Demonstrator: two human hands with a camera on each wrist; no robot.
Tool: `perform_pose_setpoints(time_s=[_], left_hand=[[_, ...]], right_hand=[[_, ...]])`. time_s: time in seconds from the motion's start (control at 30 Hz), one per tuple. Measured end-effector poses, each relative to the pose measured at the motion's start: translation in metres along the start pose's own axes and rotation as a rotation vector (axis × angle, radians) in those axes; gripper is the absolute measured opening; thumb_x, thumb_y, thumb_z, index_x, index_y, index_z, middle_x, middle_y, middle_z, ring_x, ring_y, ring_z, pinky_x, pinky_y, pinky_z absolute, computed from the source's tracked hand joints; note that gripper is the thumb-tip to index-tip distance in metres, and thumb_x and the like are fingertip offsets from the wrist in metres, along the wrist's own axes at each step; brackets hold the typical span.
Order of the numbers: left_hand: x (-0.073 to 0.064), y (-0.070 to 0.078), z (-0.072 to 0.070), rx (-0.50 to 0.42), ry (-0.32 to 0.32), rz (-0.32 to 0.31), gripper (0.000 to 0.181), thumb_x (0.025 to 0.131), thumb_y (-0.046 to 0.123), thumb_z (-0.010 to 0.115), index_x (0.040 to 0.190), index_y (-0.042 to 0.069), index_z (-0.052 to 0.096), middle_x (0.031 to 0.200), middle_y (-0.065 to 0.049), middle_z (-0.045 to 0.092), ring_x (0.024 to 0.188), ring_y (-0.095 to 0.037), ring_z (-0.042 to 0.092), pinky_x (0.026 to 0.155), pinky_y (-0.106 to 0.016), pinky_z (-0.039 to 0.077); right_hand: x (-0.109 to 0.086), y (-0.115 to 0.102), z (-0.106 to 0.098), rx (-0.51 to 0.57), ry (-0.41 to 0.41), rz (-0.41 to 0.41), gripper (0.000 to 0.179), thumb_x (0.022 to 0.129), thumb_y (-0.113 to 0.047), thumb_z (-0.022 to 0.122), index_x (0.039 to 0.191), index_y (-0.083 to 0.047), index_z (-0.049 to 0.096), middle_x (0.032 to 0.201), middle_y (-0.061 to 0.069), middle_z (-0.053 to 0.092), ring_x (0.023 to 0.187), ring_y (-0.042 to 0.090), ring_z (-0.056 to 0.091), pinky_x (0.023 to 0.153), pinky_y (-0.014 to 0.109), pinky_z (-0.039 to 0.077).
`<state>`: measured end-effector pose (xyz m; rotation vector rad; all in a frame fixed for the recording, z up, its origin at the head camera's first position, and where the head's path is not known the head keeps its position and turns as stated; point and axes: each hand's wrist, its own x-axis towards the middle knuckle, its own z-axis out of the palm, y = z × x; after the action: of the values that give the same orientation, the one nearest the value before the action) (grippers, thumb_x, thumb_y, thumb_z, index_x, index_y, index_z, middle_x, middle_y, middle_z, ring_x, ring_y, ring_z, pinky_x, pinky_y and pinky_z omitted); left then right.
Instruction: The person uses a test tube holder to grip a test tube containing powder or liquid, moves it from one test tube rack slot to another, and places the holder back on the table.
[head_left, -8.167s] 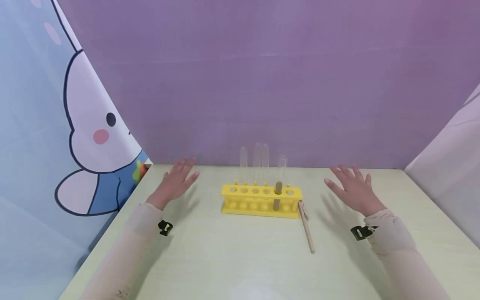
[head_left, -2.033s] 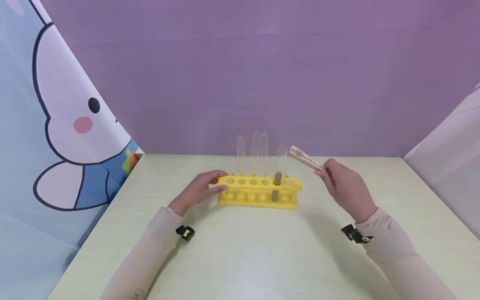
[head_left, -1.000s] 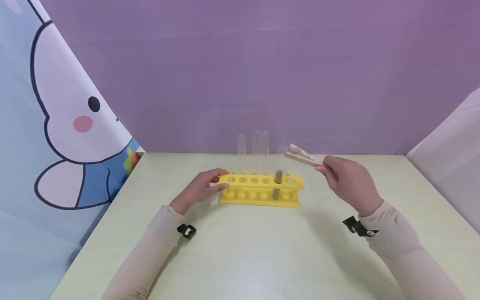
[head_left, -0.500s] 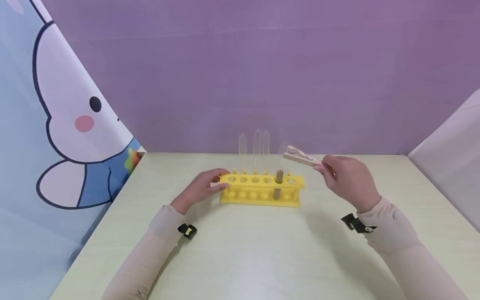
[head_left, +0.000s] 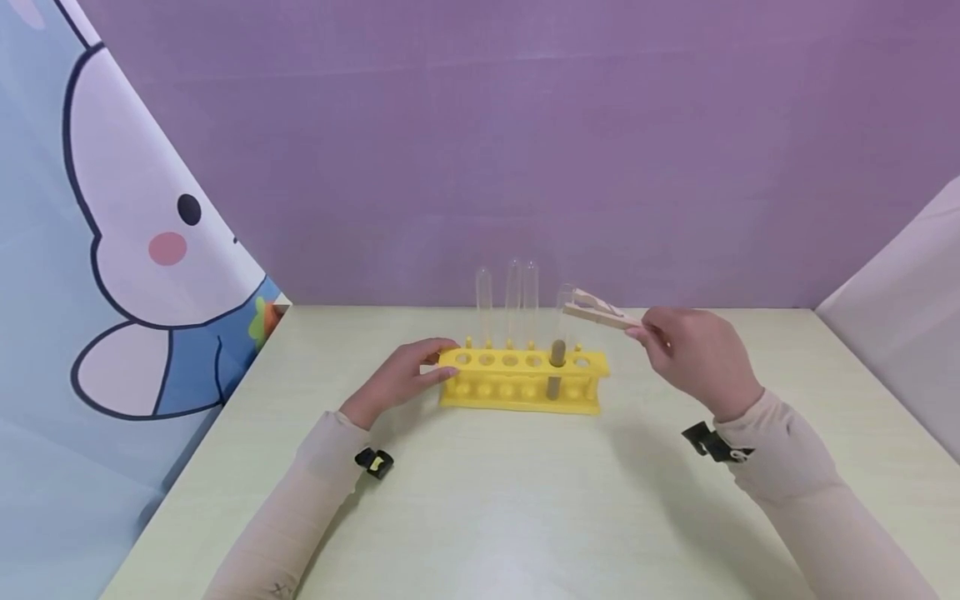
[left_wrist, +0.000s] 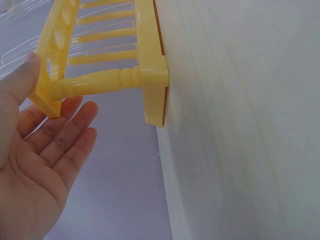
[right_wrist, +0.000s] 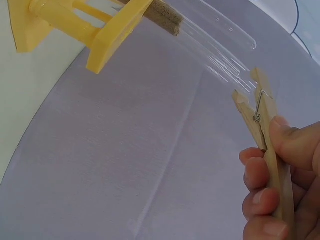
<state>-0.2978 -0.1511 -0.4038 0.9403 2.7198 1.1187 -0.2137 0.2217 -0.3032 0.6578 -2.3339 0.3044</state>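
My left hand (head_left: 405,375) grips the left end of a yellow test tube rack (head_left: 517,372), thumb in front and fingers behind; the left wrist view shows the thumb on the rack's top plate (left_wrist: 54,50). My right hand (head_left: 701,358) holds a wooden test tube clamp (head_left: 607,317) by its handle. The clamp's spread tips (right_wrist: 255,75) are at the mouth of an upright test tube (head_left: 565,321) with brown grainy material (head_left: 557,352) in its lower part. Whether the tips press on the glass, I cannot tell.
Behind the rack, 3 clear test tubes (head_left: 513,292) stand upside down on pegs. The pale table (head_left: 480,492) ends at a purple backdrop (head_left: 480,167). A cartoon-printed cloth (head_left: 150,275) hangs at the left and a white cloth (head_left: 900,258) at the right.
My left hand came to the rack, and my right hand took up the clamp from the table. Lately the clamp has spread its tips and moved slightly left to the tube's mouth.
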Motion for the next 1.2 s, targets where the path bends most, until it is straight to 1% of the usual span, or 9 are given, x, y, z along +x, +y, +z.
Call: perform_pose_setpoints(time_s=[0.13, 0.4, 0.57, 0.83, 0.93, 1.2], left_hand=[[-0.001, -0.001, 0.0, -0.001, 0.003, 0.006, 0.039, 0.091, 0.032, 0.062, 0.125, 0.013, 0.058, 0.129, -0.004, 0.057, 0.116, -0.022, 0.054, 0.097, -0.04, 0.046], [-0.001, -0.001, 0.0, 0.009, 0.01, 0.046, 0.039, 0.092, 0.033, 0.061, 0.125, 0.013, 0.058, 0.128, -0.004, 0.058, 0.115, -0.022, 0.055, 0.096, -0.04, 0.046], [-0.001, -0.001, 0.0, 0.008, 0.01, 0.041, 0.04, 0.091, 0.033, 0.061, 0.125, 0.012, 0.058, 0.129, -0.005, 0.058, 0.117, -0.023, 0.054, 0.096, -0.04, 0.046], [-0.001, 0.0, -0.001, 0.011, 0.013, 0.046, 0.039, 0.091, 0.033, 0.061, 0.125, 0.012, 0.058, 0.129, -0.004, 0.058, 0.116, -0.022, 0.054, 0.096, -0.04, 0.046], [-0.001, 0.0, -0.001, 0.008, 0.012, 0.035, 0.039, 0.091, 0.032, 0.062, 0.125, 0.013, 0.059, 0.129, -0.004, 0.058, 0.117, -0.022, 0.054, 0.096, -0.04, 0.046], [0.0, -0.002, -0.001, 0.017, 0.005, 0.031, 0.04, 0.091, 0.031, 0.062, 0.126, 0.012, 0.058, 0.13, -0.006, 0.057, 0.118, -0.023, 0.053, 0.096, -0.04, 0.046]], right_hand=[[0.002, 0.0, 0.0, -0.001, 0.014, -0.013, 0.033, 0.078, -0.009, 0.074, 0.059, -0.012, 0.046, 0.049, -0.007, 0.027, 0.044, 0.005, 0.02, 0.041, 0.023, 0.018], [0.006, 0.002, -0.002, -0.006, 0.055, -0.044, 0.038, 0.079, -0.011, 0.072, 0.057, -0.014, 0.041, 0.05, -0.007, 0.024, 0.045, 0.006, 0.018, 0.041, 0.023, 0.016], [0.01, 0.001, -0.003, 0.002, 0.05, -0.042, 0.036, 0.079, -0.011, 0.073, 0.058, -0.014, 0.044, 0.05, -0.007, 0.025, 0.044, 0.006, 0.018, 0.041, 0.023, 0.016], [0.017, 0.001, -0.006, -0.008, 0.05, -0.065, 0.033, 0.079, -0.011, 0.072, 0.059, -0.012, 0.046, 0.049, -0.007, 0.026, 0.044, 0.006, 0.019, 0.041, 0.023, 0.017], [0.021, 0.001, -0.008, -0.01, 0.049, -0.059, 0.034, 0.079, -0.011, 0.072, 0.058, -0.013, 0.046, 0.049, -0.007, 0.026, 0.043, 0.006, 0.019, 0.04, 0.023, 0.017], [0.026, -0.002, -0.01, -0.015, 0.046, -0.047, 0.032, 0.078, -0.011, 0.074, 0.058, -0.013, 0.049, 0.047, -0.007, 0.027, 0.043, 0.006, 0.02, 0.039, 0.024, 0.017]])
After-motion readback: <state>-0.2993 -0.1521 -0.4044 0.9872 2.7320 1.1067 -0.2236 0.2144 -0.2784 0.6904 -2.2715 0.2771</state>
